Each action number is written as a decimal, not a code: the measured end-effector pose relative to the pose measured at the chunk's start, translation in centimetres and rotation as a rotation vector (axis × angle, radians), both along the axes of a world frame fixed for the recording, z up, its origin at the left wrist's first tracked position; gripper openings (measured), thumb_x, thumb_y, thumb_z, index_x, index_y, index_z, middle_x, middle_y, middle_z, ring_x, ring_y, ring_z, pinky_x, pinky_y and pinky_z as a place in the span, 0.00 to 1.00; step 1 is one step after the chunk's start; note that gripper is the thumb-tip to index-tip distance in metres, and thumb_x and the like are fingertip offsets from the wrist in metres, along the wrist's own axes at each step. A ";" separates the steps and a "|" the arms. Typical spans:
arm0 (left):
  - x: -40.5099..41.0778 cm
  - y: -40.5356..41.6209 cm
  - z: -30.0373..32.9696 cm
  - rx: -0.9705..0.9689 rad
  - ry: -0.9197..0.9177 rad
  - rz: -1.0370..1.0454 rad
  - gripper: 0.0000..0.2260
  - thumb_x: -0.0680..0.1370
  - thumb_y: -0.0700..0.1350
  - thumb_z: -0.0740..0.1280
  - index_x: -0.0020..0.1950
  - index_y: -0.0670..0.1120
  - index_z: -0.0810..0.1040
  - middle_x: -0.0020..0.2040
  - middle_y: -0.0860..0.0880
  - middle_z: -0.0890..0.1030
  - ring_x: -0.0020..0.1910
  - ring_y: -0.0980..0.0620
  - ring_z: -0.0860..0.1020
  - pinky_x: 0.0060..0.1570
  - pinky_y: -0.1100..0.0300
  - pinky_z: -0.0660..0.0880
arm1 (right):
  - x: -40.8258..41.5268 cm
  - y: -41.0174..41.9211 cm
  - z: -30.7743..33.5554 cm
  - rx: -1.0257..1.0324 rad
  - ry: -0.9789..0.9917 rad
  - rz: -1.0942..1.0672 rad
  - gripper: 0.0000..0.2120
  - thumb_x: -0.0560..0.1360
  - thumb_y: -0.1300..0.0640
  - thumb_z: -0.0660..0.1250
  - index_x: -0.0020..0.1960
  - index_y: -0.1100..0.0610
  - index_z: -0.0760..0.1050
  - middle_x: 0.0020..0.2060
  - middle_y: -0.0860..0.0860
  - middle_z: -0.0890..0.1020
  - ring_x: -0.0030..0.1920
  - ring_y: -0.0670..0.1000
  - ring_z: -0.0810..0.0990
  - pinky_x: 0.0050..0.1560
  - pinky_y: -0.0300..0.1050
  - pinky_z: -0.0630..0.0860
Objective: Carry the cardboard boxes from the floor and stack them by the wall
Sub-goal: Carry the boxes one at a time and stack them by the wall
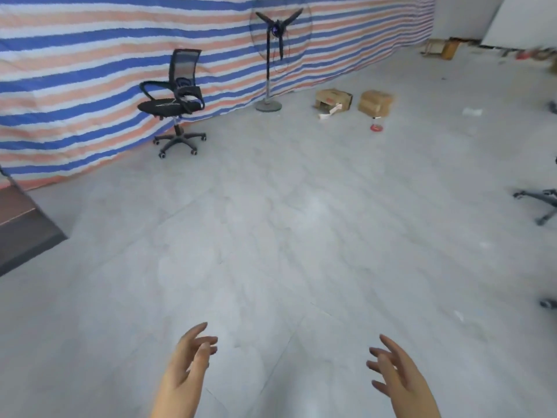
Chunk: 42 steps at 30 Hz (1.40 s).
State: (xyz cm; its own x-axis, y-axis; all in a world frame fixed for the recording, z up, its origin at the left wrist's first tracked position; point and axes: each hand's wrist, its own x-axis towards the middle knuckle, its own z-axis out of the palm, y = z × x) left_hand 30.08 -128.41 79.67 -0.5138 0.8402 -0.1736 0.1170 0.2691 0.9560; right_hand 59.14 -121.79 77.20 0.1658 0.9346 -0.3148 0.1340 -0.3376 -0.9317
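Cardboard boxes [355, 101] far off by wall | left hand [188, 362], right hand [394, 375] spread, empty | step: approach | next: walk over, grasp.

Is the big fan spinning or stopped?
Stopped, it seems. The standing fan shows three sharp, separate blades rather than a blur.
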 end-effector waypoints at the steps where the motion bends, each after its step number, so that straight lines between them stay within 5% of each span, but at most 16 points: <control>1: 0.6 1.0 -0.1 -0.018 -0.004 -0.024 0.13 0.80 0.33 0.58 0.56 0.49 0.75 0.48 0.46 0.82 0.41 0.63 0.80 0.52 0.49 0.74 | 0.7 0.4 -0.2 -0.017 0.003 -0.025 0.12 0.80 0.64 0.59 0.60 0.53 0.73 0.50 0.52 0.81 0.49 0.50 0.80 0.52 0.55 0.75; 11: -1.2 16.2 -1.9 -0.091 -0.013 -0.097 0.12 0.80 0.34 0.58 0.59 0.46 0.75 0.49 0.46 0.82 0.41 0.63 0.80 0.52 0.51 0.75 | 0.9 12.0 -1.6 -0.037 -0.028 -0.166 0.13 0.80 0.65 0.59 0.60 0.54 0.74 0.50 0.52 0.82 0.49 0.52 0.81 0.51 0.54 0.76; 22: -7.0 39.0 1.9 -0.019 0.037 -0.273 0.12 0.81 0.39 0.59 0.57 0.55 0.75 0.50 0.51 0.82 0.47 0.61 0.81 0.59 0.47 0.73 | -6.3 32.5 1.8 0.090 -0.072 -0.125 0.14 0.80 0.63 0.59 0.61 0.50 0.73 0.51 0.48 0.81 0.50 0.50 0.82 0.51 0.50 0.77; 32: -8.3 54.5 0.3 -0.062 -0.007 -0.255 0.12 0.81 0.38 0.59 0.56 0.54 0.76 0.48 0.50 0.83 0.45 0.60 0.81 0.57 0.48 0.74 | -5.8 47.9 -0.2 0.012 -0.030 -0.216 0.14 0.80 0.67 0.57 0.63 0.58 0.74 0.50 0.55 0.81 0.50 0.57 0.81 0.53 0.56 0.76; 42: -5.3 77.6 0.3 -0.041 0.011 -0.245 0.12 0.81 0.38 0.59 0.56 0.54 0.76 0.48 0.51 0.83 0.45 0.60 0.81 0.60 0.46 0.73 | -3.3 73.4 0.6 0.090 -0.040 -0.134 0.14 0.81 0.63 0.58 0.63 0.52 0.73 0.52 0.51 0.82 0.50 0.50 0.83 0.45 0.44 0.77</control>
State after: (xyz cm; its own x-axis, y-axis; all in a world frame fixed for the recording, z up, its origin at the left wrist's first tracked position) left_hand 24.74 -50.83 79.99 -0.2974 0.9324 -0.2053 0.1941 0.2696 0.9432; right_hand 55.88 -48.37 77.82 0.3021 0.9273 -0.2211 0.1313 -0.2702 -0.9538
